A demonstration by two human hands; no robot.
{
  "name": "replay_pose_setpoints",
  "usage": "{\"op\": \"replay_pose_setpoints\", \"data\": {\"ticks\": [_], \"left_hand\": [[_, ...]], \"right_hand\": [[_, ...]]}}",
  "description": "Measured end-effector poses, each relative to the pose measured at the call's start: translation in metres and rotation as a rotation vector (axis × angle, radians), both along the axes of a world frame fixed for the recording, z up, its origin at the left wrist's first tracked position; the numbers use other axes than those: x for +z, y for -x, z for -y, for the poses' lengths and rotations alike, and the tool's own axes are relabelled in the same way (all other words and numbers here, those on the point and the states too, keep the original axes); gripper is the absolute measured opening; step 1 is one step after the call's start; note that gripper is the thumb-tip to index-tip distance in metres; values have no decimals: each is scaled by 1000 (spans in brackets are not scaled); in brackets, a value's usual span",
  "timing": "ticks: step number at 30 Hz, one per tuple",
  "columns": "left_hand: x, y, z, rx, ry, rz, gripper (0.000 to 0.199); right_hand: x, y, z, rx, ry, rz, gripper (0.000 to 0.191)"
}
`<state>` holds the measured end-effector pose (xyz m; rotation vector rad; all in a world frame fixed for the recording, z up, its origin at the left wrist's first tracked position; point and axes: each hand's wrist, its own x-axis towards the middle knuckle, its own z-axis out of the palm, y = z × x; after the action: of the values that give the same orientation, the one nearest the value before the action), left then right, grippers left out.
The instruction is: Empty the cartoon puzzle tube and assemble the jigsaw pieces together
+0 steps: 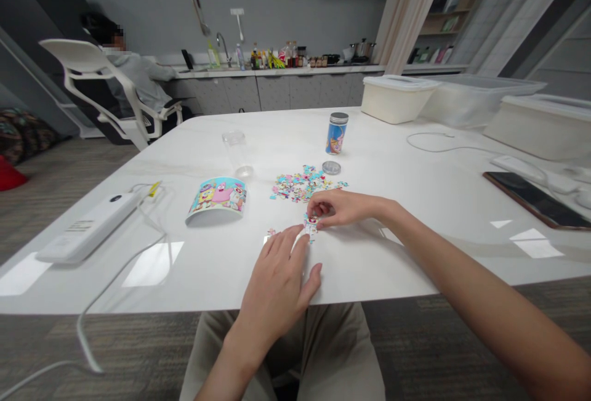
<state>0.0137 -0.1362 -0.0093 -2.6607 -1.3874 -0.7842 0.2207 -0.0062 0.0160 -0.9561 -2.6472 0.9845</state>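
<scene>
On the white table, a small cluster of joined jigsaw pieces (311, 221) lies between my two hands. My right hand (339, 207) is closed in a pinch at the cluster's far right side; whatever sits between its fingertips is too small to make out. My left hand (281, 278) lies flat with fingers stretched, its fingertips touching the cluster's near left edge. Just beyond my hands spreads a pile of loose jigsaw pieces (298, 185). A few more pieces (271, 232) lie past my left fingers. To the left stands a curved picture card (218, 196) with cartoon figures.
Behind the pile are a clear jar (236, 151) on the left, a metal lid (331, 167) and a lidded picture canister (337, 133). A power bank (95, 225) with a cable lies left; a phone (535, 198) lies right. Storage boxes (394, 99) stand back right. A person (133, 77) sits far left.
</scene>
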Motion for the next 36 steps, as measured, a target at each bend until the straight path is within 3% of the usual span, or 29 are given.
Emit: {"op": "replay_pose_setpoints", "data": {"ticks": [5, 14, 22, 36], "left_hand": [[-7, 9, -1, 306, -131, 208, 13], [-12, 11, 0, 354, -66, 142, 14], [-10, 10, -3, 318, 7, 175, 10], [-5, 6, -5, 51, 79, 159, 12]], "right_hand": [[2, 0, 0, -5, 4, 5, 22], [2, 1, 1, -3, 7, -4, 20], [0, 0, -1, -5, 16, -1, 23], [-2, -1, -1, 6, 4, -10, 23]]}}
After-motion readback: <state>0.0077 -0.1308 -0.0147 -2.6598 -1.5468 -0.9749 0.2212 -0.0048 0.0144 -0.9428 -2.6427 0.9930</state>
